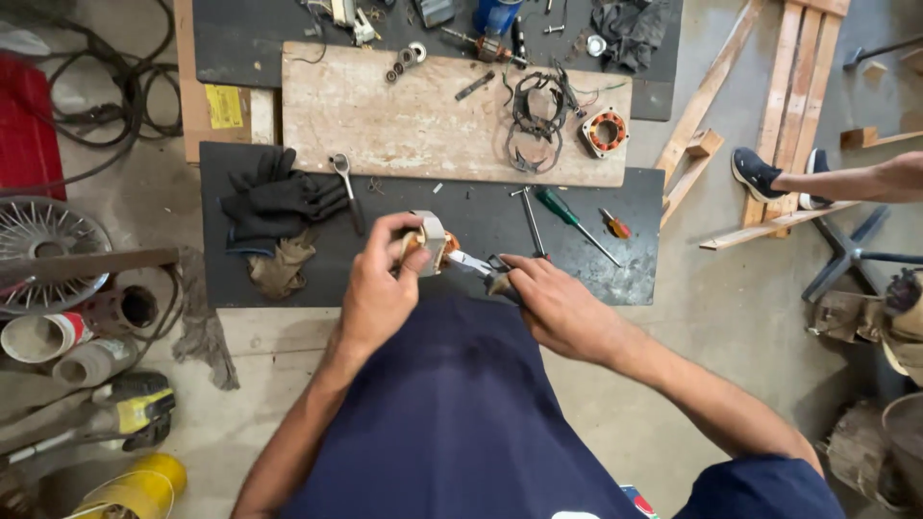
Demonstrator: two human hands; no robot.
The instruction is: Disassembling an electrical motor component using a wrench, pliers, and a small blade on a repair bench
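**Stator coil gripped over the dark mat**

Stator (pixel 430 242), a small ring of steel wound with copper, sat clamped in the left hand (pixel 377 288) above the black mat (pixel 461 231). It looked dense and rigid, its windings delicate; the outer shell seemed the safest hold. The right hand (pixel 558 306) closed around pliers (pixel 478 264), whose tips touched it.

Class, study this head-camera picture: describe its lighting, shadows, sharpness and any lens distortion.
Head view: soft, even daylight, no glare; faint shadows under the left hand and right hand; the motor stator and pliers are fairly sharp; the wooden board bows slightly, showing wide-angle distortion toward the edges.
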